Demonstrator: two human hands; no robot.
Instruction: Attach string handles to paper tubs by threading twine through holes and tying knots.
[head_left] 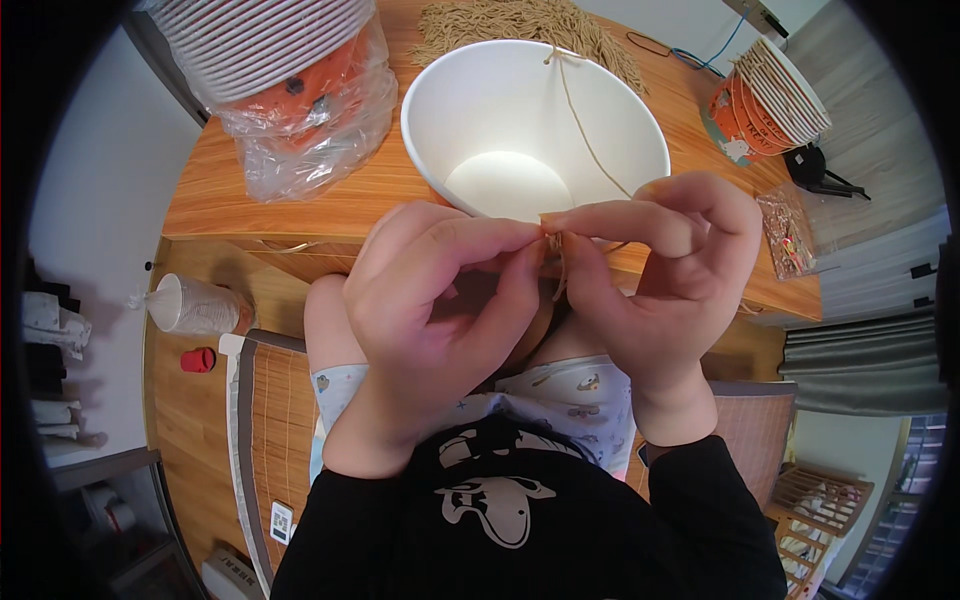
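Note:
A tan cord (573,107) is knotted at the far rim of a white paper bucket (480,110) and runs down across its open mouth toward my hands. Just in front of the near rim, my left hand (430,280) pinches the cord's end between thumb and forefinger. My right hand (670,260) pinches it from the other side, its fingertips almost meeting the left ones. A short tail of cord hangs below the fingertips. What exactly lies between them is partly hidden. The bucket stands on the wooden table (420,190), its mouth tipped toward me.
Behind the bucket lies a heap of tan cords (480,25). A plastic-wrapped stack of buckets (270,70) stands at left. Corded orange buckets (755,115) are stacked at the right, near a black object (812,168) and a clear bag of small pieces (788,235). More wrapped tubs (195,305) lie on the floor.

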